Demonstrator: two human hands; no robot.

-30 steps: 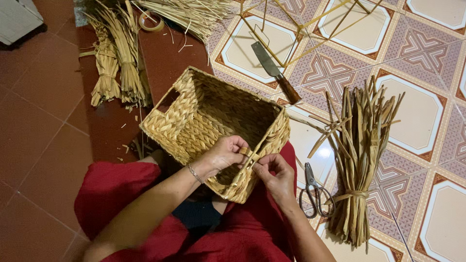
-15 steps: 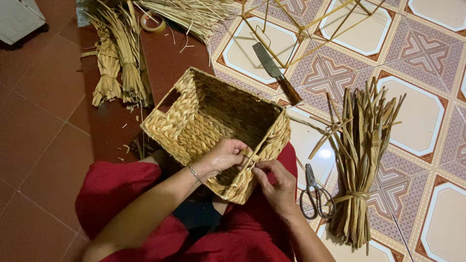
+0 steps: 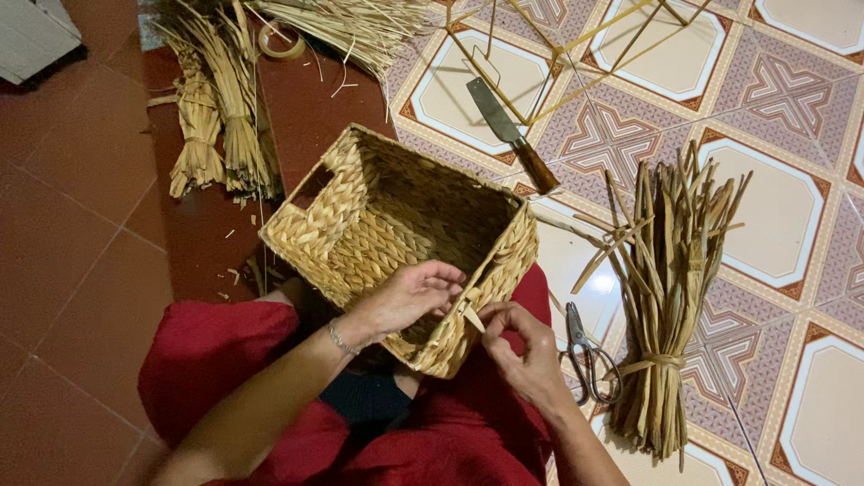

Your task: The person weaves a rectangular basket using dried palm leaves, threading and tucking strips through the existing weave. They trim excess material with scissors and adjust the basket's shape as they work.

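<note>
The woven basket (image 3: 396, 243) sits mid-frame on the person's lap. The left hand (image 3: 409, 297) rests curled over its near rim, and the right hand (image 3: 522, 346) pinches a loose strand end (image 3: 470, 315). Pulled too hard, that dry strand could snap or loosen the rim weave.

Scissors (image 3: 587, 358) and a reed bundle (image 3: 670, 297) crowd the right; red floor (image 3: 81, 297) left lies open.

Tiled floor (image 3: 792, 193) bears knife (image 3: 511, 135), scissors (image 3: 587, 355), straw bundle (image 3: 670, 306).
</note>
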